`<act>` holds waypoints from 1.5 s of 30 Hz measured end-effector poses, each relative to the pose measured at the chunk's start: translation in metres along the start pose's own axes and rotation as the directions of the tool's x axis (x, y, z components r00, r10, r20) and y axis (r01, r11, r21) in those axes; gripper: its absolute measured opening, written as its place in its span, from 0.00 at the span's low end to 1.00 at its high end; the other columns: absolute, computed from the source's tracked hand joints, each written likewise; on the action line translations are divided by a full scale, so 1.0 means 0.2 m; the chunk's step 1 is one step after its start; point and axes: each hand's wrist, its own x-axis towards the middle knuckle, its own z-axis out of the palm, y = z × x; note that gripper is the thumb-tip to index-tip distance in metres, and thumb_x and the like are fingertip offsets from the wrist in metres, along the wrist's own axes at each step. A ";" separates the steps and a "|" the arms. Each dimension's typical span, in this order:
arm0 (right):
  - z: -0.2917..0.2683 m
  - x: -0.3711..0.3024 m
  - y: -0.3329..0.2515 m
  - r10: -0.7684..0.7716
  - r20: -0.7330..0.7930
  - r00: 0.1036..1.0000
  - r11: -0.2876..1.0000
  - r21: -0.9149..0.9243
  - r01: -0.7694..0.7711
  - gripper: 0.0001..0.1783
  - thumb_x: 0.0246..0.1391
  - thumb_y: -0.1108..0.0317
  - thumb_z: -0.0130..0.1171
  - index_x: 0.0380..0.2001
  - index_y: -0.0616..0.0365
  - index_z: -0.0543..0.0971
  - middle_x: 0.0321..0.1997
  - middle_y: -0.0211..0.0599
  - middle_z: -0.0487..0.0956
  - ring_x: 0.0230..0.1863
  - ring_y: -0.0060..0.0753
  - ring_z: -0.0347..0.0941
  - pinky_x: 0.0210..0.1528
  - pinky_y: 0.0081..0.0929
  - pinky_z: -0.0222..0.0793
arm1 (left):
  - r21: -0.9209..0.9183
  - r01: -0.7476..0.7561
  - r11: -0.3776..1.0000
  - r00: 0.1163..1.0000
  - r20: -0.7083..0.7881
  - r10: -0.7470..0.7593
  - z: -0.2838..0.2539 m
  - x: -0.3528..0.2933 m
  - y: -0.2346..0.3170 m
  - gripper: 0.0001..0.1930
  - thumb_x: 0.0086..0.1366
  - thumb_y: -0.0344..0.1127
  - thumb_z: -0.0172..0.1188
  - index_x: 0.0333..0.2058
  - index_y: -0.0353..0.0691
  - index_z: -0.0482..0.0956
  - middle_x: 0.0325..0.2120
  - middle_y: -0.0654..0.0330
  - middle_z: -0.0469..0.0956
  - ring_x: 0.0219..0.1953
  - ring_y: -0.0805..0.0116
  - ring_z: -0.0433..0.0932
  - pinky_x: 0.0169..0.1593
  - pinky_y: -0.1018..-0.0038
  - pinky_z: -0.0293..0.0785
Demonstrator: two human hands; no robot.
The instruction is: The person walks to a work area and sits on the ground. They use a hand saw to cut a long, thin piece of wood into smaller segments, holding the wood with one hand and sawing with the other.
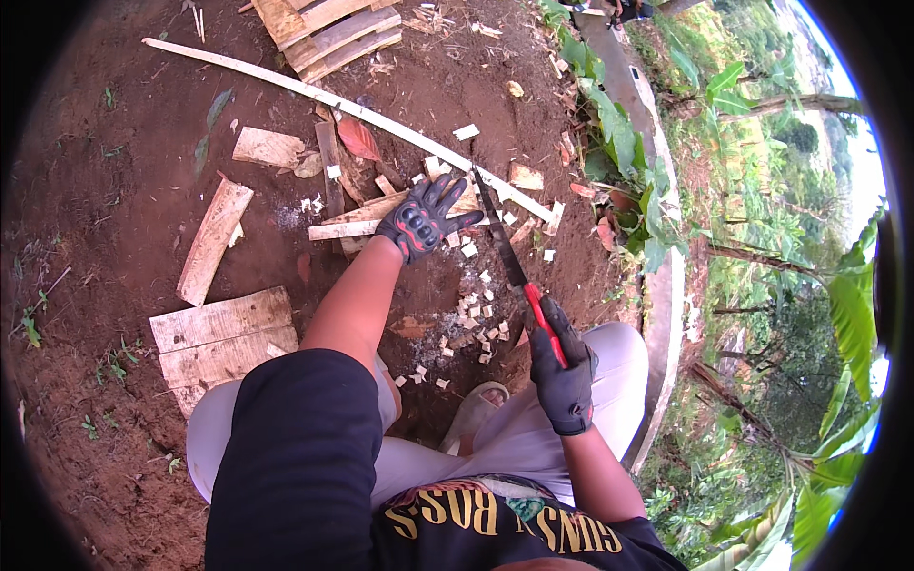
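Observation:
My left hand [419, 224], in a black and red padded glove, lies with its fingers spread over short pieces of wood and beside a long pale wooden strip [314, 92]. The strip runs slantwise from the far left to the right of this hand. In a matching glove, my right hand [564, 371] is closed round the red handle of a hand saw [506, 252]. The saw's dark, narrow blade points away from me, and its far end meets the strip just right of my left fingers. Beneath my left hand a pale short board [345, 229] shows partly.
Small cut wooden blocks [468, 309] lie scattered on the brown soil between my hands and my sandalled foot [473, 415]. Flat boards [228, 328] and a plank [215, 238] rest at left. A slatted wooden piece [333, 38] lies far off. A concrete edge [664, 333] borders plants at right.

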 end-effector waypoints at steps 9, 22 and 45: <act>0.00 0.04 -0.02 -0.179 -0.112 0.977 0.983 -0.045 0.175 0.24 0.71 0.67 0.63 0.68 0.54 0.82 0.55 0.57 0.88 0.52 0.55 0.90 0.62 0.45 0.80 | -0.115 0.096 0.989 0.986 -0.127 -0.111 0.02 -0.01 -0.01 0.32 0.79 0.55 0.54 0.77 0.54 0.68 0.80 0.55 0.60 0.81 0.49 0.58 0.82 0.49 0.53; 0.17 0.11 -0.10 -0.314 -0.078 0.946 0.930 -0.224 0.290 0.27 0.71 0.62 0.64 0.71 0.47 0.79 0.57 0.49 0.88 0.53 0.53 0.89 0.68 0.59 0.68 | -0.220 0.305 0.926 0.921 -0.180 -0.346 0.10 0.04 -0.03 0.33 0.81 0.51 0.54 0.79 0.49 0.64 0.81 0.53 0.59 0.77 0.51 0.67 0.77 0.52 0.63; -0.27 0.08 -0.12 -0.147 0.007 0.989 0.987 -0.070 0.147 0.23 0.73 0.64 0.62 0.67 0.55 0.82 0.62 0.55 0.87 0.62 0.54 0.86 0.62 0.41 0.80 | -0.209 0.451 0.868 0.861 -0.154 -0.485 0.07 0.14 0.05 0.28 0.82 0.51 0.52 0.75 0.53 0.71 0.69 0.54 0.78 0.69 0.52 0.77 0.71 0.51 0.70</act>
